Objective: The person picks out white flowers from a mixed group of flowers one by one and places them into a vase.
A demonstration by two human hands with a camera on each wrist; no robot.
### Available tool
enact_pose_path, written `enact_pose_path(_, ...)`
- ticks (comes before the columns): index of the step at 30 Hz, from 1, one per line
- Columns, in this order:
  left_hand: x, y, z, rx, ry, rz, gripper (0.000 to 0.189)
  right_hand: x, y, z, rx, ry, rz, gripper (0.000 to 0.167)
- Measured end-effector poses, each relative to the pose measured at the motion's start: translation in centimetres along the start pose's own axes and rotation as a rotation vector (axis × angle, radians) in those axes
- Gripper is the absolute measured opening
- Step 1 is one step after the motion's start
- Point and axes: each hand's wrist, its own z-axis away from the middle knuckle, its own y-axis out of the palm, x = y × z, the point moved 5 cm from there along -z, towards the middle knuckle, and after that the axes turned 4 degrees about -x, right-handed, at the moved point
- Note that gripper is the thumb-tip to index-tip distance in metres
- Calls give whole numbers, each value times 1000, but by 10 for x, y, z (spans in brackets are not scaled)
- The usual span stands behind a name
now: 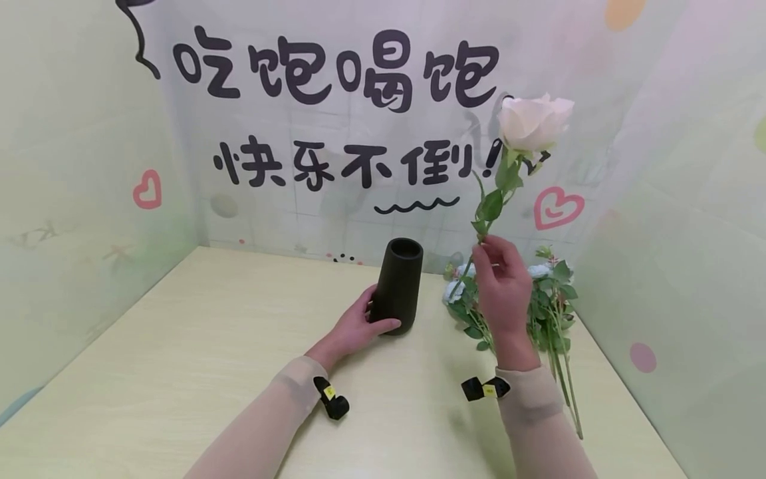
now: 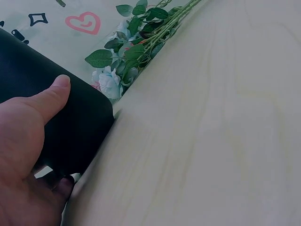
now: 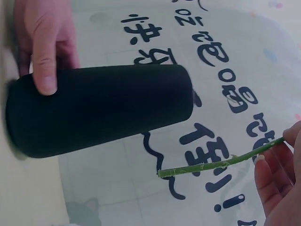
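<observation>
A black tapered vase [image 1: 401, 283] stands upright on the table, its round mouth facing up. My left hand [image 1: 357, 327] grips it low down, the thumb [image 2: 55, 96] lying across its side near the base. My right hand [image 1: 505, 289] pinches the green stem [image 3: 207, 166] of a pale pink rose [image 1: 534, 123] between thumb and fingers. The bloom is raised above that hand, with leaves below it. In the right wrist view the cut lower end of the stem sticks out past the fingers, apart from the vase and beyond its mouth.
Right of the vase lies a bunch of flowers [image 1: 559, 313] with pale blue blooms, leaves and long stems, partly hidden behind my right hand and wrist. A printed cloth backdrop [image 1: 335, 219] closes off the table's [image 1: 239, 332] back and both sides.
</observation>
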Motion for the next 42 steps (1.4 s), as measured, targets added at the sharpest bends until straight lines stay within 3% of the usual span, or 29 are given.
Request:
enact_pose_path(12, 1, -3, -2, -10, 14, 2, 89, 22, 27, -16, -58, -108, -180, 21)
enact_pose_path(26, 3, -4, -4, 0, 24, 4, 89, 29, 41, -12, -112, -99, -341, 14)
enact_pose_path(35, 5, -1, -5, 0, 29, 0, 88, 9, 59, -3, -84, 38, -244, 14)
enact_pose_path(42, 5, 0, -5, 2, 20, -7, 90, -6, 68, 4, -5, -40, 20, 14)
